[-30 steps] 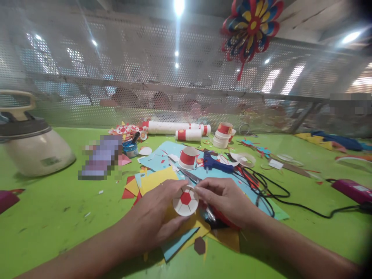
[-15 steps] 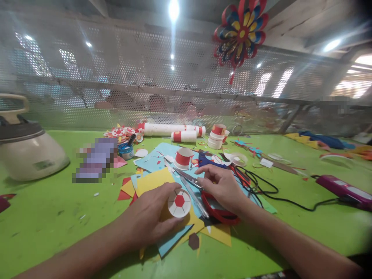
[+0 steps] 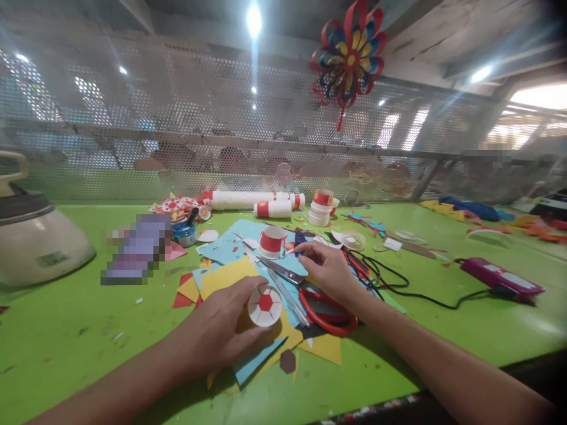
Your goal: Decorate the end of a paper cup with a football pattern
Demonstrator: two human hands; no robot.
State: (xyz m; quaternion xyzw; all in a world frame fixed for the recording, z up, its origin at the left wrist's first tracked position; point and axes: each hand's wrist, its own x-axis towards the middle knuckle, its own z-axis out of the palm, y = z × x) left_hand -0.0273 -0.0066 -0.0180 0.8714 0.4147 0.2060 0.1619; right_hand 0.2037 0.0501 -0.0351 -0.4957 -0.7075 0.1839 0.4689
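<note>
Between the thumb and fingers of my left hand [image 3: 230, 321] is a white disc [image 3: 264, 306] with a red hexagon at its centre and dark lines running outward. My right hand [image 3: 325, 265] is above the red handles of the scissors [image 3: 328, 319], its fingertips pinched at a dark blue thing [image 3: 300, 241]; whether they grip it is hard to tell. The scissors' blades point up and left. Behind them stands a red and white paper cup piece [image 3: 271, 242]. Yellow paper [image 3: 233, 277] and light blue paper [image 3: 234, 236] lie under and around the hands.
A glue jar [image 3: 184, 233] and a blurred-out flat object [image 3: 139, 248] are at the left, beside a large cream container [image 3: 44, 248]. Stacked cups [image 3: 321, 208] stand behind. A purple tool [image 3: 498, 280] with a black cord lies right.
The camera view has shifted, so most things appear further left. My right hand has moved off the scissors' pivot toward the dark blue thing. My left hand still holds the disc.
</note>
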